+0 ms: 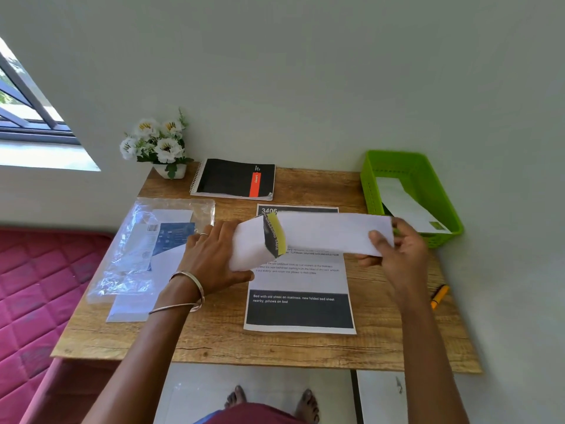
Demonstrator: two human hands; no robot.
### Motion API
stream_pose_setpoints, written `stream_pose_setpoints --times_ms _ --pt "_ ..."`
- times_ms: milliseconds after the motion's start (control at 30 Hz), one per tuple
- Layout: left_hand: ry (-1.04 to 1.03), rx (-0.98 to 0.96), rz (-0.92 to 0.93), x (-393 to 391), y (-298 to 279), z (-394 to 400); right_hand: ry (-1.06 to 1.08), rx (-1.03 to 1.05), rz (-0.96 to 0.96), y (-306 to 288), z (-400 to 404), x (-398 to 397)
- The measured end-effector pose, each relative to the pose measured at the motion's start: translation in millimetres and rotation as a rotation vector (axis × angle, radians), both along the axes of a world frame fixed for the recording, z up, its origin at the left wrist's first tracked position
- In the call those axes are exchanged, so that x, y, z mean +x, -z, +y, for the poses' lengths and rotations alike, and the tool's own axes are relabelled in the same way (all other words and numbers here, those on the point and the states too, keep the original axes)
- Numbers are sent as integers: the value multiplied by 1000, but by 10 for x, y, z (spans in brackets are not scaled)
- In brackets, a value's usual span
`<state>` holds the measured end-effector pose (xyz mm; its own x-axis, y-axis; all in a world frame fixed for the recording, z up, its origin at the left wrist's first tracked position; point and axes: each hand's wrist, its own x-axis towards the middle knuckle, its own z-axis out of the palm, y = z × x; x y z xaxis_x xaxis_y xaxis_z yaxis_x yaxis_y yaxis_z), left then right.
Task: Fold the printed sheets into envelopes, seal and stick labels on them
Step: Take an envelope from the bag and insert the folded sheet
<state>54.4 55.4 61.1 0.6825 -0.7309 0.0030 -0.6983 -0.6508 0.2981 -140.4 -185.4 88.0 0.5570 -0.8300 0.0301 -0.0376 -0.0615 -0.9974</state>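
Note:
My right hand pinches the right end of a white envelope held level above the desk. My left hand grips a folded printed sheet whose dark-and-yellow end sits at the envelope's left mouth. Under both lies a flat printed sheet with dark bands at its top and bottom. At the left, a clear plastic bag with paper goods inside rests on a white sheet.
The wooden desk stands against a wall. A green basket at the back right holds a white envelope. A black spiral notebook and a flower pot sit at the back. A yellow marker lies near the right edge. A red mattress is left.

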Motion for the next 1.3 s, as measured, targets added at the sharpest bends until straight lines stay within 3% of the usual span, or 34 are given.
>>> stream_pose_setpoints --times_ms 133,233,567,1300 --pt "-38 34 -23 5 -17 2 151 0 -203 -145 -1 -64" --pt "-73 33 -16 21 -27 -8 167 -2 -236 -163 -3 -78" --pt "-74 1 14 12 -51 -24 -48 -90 -127 -87 149 -8" --pt "49 105 -91 -65 -52 -74 -207 -135 79 -135 16 111"
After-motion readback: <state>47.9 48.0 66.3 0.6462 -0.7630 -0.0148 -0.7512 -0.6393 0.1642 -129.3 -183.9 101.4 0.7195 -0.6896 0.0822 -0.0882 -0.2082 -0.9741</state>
